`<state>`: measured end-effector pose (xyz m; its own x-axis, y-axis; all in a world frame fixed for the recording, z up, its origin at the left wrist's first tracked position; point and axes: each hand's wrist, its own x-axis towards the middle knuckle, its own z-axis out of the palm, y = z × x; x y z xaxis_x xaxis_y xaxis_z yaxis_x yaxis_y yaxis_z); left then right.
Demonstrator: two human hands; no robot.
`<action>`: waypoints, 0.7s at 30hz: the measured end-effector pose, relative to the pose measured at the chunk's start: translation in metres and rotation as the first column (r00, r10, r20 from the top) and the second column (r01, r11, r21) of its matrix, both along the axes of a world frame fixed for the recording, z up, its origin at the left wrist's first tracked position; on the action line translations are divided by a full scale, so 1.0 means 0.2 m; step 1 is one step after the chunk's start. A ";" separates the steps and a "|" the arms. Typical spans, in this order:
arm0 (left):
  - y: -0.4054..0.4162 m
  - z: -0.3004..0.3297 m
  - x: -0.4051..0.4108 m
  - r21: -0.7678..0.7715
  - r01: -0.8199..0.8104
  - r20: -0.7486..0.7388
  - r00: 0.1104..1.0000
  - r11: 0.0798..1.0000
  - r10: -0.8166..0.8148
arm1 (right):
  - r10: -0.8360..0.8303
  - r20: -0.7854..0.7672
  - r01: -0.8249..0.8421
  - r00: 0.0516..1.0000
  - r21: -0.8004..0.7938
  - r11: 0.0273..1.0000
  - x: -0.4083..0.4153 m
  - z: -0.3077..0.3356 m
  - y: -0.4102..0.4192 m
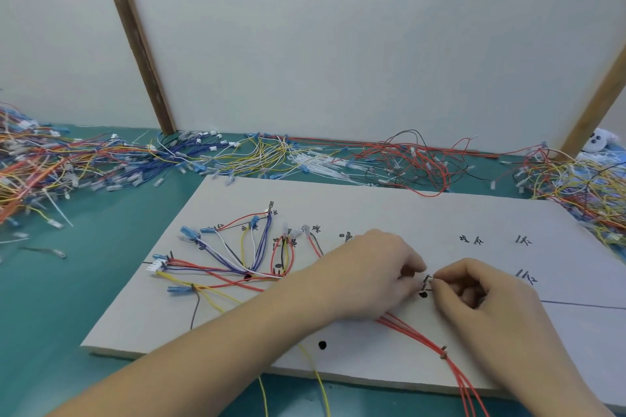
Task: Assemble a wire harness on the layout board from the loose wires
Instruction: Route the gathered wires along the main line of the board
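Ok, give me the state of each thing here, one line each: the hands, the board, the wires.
left hand: fingers curled, working at a small metal post
right hand: pinching a small terminal at the same post
small metal post: upright on the board
layout board: flat on the green table
routed wires: fanned out on the board
red wires: trailing off the near edge
loose wires: heaped behind the board

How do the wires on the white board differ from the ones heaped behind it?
The wires on the board are few, fanned out from a shared trunk toward handwritten labels. The heaped wires are many, tangled and lie on the green table. Both mix red, yellow, blue and white strands with blue-sleeved terminals.
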<state>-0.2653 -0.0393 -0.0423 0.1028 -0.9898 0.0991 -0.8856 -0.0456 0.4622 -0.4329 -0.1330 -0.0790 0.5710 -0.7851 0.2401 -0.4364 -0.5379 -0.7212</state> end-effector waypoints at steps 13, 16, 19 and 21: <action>0.78 0.14 0.63 -0.282 -0.547 -0.373 0.820 0.788 0.435 | -0.031 -0.071 0.030 0.997 -0.024 0.999 0.05 0.10 0.03; 0.96 0.04 0.69 -0.267 -0.670 -0.355 0.737 0.693 0.575 | 0.009 0.060 -0.003 0.998 -0.098 0.995 0.08 0.16 0.19; 1.07 -0.11 0.64 -0.272 -0.736 -0.345 0.676 0.620 0.651 | 0.225 0.097 -0.207 0.970 -0.168 0.964 0.15 0.18 0.46; 1.11 -0.18 0.59 -0.310 -0.752 -0.349 0.660 0.582 0.666 | 0.361 0.004 -0.357 0.933 -0.127 0.925 0.21 0.16 0.57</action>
<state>-0.1470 0.1823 -0.0785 0.8114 -0.4617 0.3584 -0.5512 -0.4005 0.7320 -0.3913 -0.0185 -0.0469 0.8011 -0.4924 0.3403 -0.1788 -0.7395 -0.6490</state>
